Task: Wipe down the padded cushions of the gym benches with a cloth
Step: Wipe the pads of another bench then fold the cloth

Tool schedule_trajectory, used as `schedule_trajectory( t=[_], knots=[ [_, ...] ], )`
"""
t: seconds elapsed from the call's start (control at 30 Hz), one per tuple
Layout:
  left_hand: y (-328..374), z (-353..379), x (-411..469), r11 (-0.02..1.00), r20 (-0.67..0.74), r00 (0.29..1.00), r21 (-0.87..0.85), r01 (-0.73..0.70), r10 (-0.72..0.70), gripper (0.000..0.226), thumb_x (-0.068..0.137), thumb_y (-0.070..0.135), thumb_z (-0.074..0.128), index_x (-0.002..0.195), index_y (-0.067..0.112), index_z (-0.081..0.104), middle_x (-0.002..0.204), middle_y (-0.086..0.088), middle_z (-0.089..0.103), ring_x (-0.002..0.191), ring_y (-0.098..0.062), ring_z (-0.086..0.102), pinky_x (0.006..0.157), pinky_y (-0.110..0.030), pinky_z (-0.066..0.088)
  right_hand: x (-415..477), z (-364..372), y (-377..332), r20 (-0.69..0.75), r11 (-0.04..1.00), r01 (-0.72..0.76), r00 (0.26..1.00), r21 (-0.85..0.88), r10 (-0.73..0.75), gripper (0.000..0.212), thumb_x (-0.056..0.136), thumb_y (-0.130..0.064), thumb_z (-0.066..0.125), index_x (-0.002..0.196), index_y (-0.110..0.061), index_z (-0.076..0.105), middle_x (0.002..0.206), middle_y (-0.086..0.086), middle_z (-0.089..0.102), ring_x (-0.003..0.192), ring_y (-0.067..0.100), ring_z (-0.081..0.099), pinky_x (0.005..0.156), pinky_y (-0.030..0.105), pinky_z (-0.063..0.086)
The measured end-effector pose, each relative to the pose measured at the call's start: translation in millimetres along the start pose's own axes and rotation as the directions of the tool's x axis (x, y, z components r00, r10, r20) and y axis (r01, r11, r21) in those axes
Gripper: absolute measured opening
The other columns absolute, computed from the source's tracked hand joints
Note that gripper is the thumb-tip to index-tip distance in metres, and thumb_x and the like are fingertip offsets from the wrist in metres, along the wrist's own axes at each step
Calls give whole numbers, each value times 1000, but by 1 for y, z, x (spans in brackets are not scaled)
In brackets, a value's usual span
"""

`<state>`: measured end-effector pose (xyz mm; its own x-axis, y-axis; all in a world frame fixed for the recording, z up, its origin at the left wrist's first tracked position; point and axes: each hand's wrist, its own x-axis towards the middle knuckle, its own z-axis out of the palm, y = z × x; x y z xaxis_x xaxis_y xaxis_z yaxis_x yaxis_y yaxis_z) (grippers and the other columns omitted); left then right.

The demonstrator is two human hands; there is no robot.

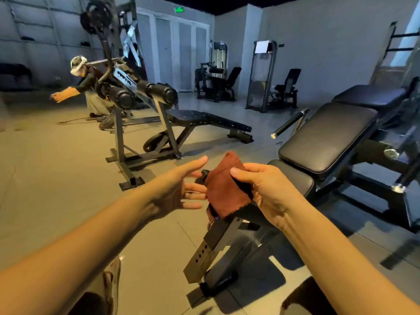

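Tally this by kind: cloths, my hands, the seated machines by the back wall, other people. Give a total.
brown cloth: 1
hands: 2, left hand and right hand
seated machines: 2
other person: 1
Total: 6

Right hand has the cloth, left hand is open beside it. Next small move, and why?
Probably the left hand should take the brown cloth by its hanging edge and spread it flat. The right hand pinches it bunched in the air, not yet on any pad. A flat cloth would then go onto the nearest cushion.
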<state>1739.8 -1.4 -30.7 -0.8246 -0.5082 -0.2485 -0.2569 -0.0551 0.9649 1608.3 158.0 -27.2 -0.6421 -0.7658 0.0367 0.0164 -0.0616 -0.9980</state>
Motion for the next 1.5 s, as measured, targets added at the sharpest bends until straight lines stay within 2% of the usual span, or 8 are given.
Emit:
schedule_trajectory(
  t=[0.23, 0.5, 0.73, 0.93, 1.03, 1.13, 1.3, 1.5],
  knots=[
    [-4, -20, 9, 945, -21, 996, -316, -85, 82, 44, 86, 29, 71, 128, 18, 61, 110, -14, 76, 104, -27, 70, 100, -44, 53, 35, 31, 2, -42, 1000, -12, 999, -20, 11, 17, 98, -14, 62, 104, -9, 77, 102, 10, 78, 98, 28, 71, 88, 40, 57],
    [15, -55, 54, 947, -205, 951, -173, -270, 233, 38, 95, 1, 61, 117, 32, 65, 94, 1, 76, 95, -20, 71, 91, -35, 56, 69, 46, 6, -189, 974, 36, 979, -224, -79, 17, 92, -20, 73, 95, -3, 76, 91, 11, 77, 93, 28, 73, 79, 35, 59],
    [36, -85, 85, 930, 126, 940, 154, -335, 318, 39, 84, 14, 81, 119, 26, 68, 107, 0, 76, 104, -16, 70, 91, -32, 51, 85, 63, -4, -295, 944, 114, 932, -310, -209, 18, 93, -19, 73, 87, -2, 73, 70, 4, 73, 56, 5, 66, 53, 16, 50],
    [48, -108, 112, 831, 213, 893, 331, -447, 396, 19, 88, 16, 77, 104, 24, 72, 96, 5, 77, 94, -7, 71, 76, -20, 49, 97, 78, -11, -369, 944, 0, 920, -330, -129, 40, 84, -19, 82, 116, -17, 57, 94, 8, 74, 85, 17, 74, 70, 24, 52],
    [55, -124, 127, 808, 331, 867, 345, -478, 372, 11, 89, 21, 76, 99, 23, 75, 94, 4, 78, 94, -9, 72, 91, -34, 54, 99, 87, -10, -278, 888, -37, 955, -458, -103, 62, 78, -18, 87, 127, -26, 49, 98, 6, 72, 89, 16, 73, 78, 27, 55],
    [62, -139, 139, 763, 444, 825, 377, -526, 349, 15, 89, 29, 76, 97, 17, 76, 95, -4, 77, 101, -22, 71, 103, -53, 50, 104, 96, -8, -264, 780, -15, 945, -625, -194, 41, 79, -17, 86, 114, -25, 66, 100, 6, 73, 91, 20, 72, 83, 33, 61],
    [64, -163, 154, 759, 581, 755, 332, -561, 304, 32, 87, 44, 75, 102, 16, 75, 101, -5, 75, 104, -24, 68, 105, -54, 46, 102, 117, -10, -334, 776, -13, 907, -630, -255, 11, 85, -20, 81, 94, -17, 75, 81, 1, 74, 74, 7, 69, 66, 13, 52],
    [43, -168, 154, 863, 719, 598, -5, -505, 354, 31, 94, 20, 66, 125, 21, 69, 117, 0, 75, 109, -18, 71, 92, -33, 58, 104, 156, 4, -551, 901, -60, 808, -430, -209, 7, 89, -16, 77, 86, -12, 71, 81, 4, 76, 81, 19, 73, 80, 35, 59]
  ],
)
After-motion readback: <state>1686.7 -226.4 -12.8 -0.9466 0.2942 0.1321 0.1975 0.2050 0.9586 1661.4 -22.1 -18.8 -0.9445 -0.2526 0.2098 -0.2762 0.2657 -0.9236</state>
